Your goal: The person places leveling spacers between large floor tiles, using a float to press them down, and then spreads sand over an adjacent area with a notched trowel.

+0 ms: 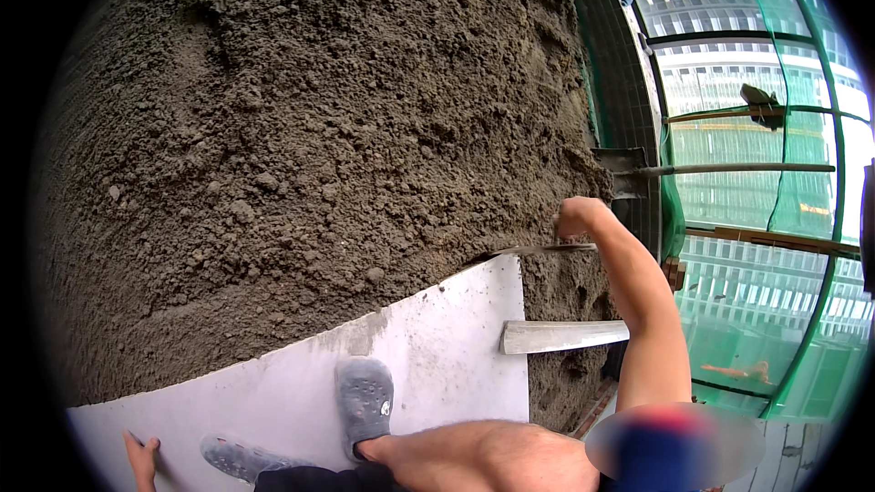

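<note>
My right hand [576, 217] is closed at the right, just above the mortar bed. It appears to grip a trowel [547, 249], whose thin flat blade shows almost edge-on and reaches left to the corner of a large white tile [447, 346]. The trowel's handle is hidden in my fist. At the lower left, my left hand [141, 457] rests on the tile near its edge, thumb and fingers apart, holding nothing. Rough, crumbly brown mortar [319, 128] spreads beyond the tile. A few crumbs and a damp smear mark the tile's far edge.
A metal straightedge [565, 335] juts over the tile's right edge, below my right forearm. Farther right lies a shovel [738, 169] with its blade against the mortar. Green netting [747, 292] and poles line the right side. My feet in grey clogs [365, 401] are on the tile.
</note>
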{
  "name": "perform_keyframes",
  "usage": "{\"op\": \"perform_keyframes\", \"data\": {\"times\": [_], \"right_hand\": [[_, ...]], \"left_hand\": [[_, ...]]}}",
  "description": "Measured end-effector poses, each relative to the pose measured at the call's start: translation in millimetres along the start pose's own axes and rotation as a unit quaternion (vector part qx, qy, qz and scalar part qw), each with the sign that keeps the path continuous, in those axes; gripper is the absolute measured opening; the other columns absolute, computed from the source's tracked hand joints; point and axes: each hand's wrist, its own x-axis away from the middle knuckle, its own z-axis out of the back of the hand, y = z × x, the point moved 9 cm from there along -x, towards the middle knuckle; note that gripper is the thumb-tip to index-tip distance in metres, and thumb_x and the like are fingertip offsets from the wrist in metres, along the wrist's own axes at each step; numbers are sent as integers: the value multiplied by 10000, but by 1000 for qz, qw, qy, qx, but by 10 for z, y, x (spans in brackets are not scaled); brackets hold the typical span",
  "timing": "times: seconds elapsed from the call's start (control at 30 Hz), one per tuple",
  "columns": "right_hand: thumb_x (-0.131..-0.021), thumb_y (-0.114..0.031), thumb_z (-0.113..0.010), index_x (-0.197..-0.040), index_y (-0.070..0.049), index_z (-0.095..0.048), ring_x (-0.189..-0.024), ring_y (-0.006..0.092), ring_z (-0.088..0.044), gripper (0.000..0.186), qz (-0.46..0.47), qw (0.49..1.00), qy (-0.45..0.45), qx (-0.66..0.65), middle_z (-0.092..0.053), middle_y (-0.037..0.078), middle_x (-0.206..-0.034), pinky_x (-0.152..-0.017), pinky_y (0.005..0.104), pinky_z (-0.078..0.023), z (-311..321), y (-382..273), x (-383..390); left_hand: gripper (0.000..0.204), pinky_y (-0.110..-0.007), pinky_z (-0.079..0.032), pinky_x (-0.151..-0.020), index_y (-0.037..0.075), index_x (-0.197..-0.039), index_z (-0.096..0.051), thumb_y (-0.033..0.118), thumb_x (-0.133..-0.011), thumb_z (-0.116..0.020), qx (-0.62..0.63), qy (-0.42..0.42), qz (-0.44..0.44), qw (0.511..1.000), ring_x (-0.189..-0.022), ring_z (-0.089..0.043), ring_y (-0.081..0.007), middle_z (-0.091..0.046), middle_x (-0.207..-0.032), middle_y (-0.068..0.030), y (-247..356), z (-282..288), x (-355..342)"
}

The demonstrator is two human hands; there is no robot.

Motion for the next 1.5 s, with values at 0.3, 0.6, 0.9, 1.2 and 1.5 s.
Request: {"op": "perform_keyframes", "data": {"times": [0.3,0.6,0.9,1.2,1.5], "right_hand": [[-849,-325,-638,-915,-29,-695,-831,283,-654,309,93,988,-14,-123,-689,166,-876,-762,440,-529,109,23,519],[-835,-275,-660,-854,-45,-683,-704,256,-625,232,230,969,-48,-73,-672,130,-767,-667,419,-516,284,-1194,614],[-820,-219,-609,-1091,-64,-713,-1057,312,-658,328,-50,996,-18,75,-688,153,-1130,-862,400,-547,216,181,158],[-837,-137,-650,-939,-32,-668,-735,179,-669,148,-6,903,99,-418,-682,114,-804,-685,348,-569,-89,332,746],[-747,-243,-719,-1077,-47,-669,-773,205,-648,387,252,807,92,-525,-683,109,-842,-726,355,-518,-727,-1967,1180]], "left_hand": [[948,-387,-235,-1162,-142,-1462,-200,150,-751,-755,-23,6,-1,1000,-1401,-324,-366,-321,-1500,-298,-113,-38,-60],[921,-398,-241,-1158,-145,-1458,-211,206,-793,-743,-33,3,-5,999,-1400,-323,-384,-315,-1500,-308,-68,4,-20],[901,-402,-240,-1163,-131,-1465,-213,196,-807,-734,-24,18,11,999,-1411,-313,-377,-295,-1516,-301,-198,15,39],[921,-379,-247,-1155,-123,-1468,-213,111,-755,-746,9,14,-1,1000,-1399,-335,-361,-324,-1503,-289,186,106,145],[800,-417,-373,-1063,-137,-1324,-383,236,-721,-753,-3,3,-48,999,-1208,-518,-375,-527,-1287,-300,-249,-36,-194]]}}
